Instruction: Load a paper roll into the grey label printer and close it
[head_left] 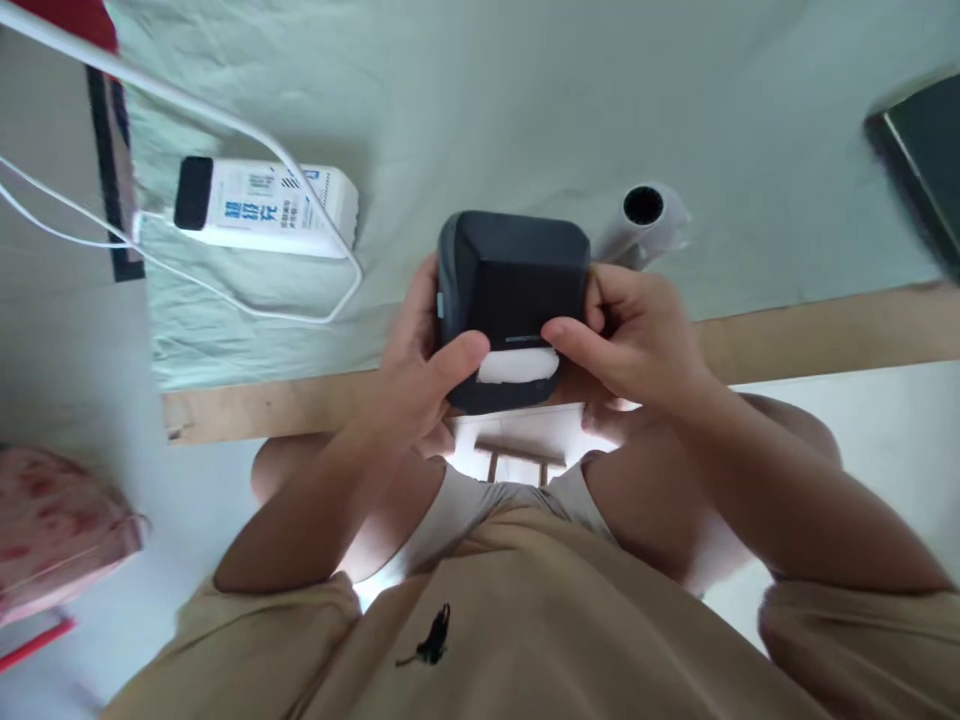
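Left hand, right hand; device between.

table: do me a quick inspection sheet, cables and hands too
surface: wrinkled pale green cloth, wooden edge
things in hand: dark device with white strip, at the near edge
clutter: white block left, white roll right, dark item cut off by the frame
hands: left hand and right hand grip the device's opposite sides
cables: white cables at left, one looping across the block
surroundings: pink bag at left, pale floor
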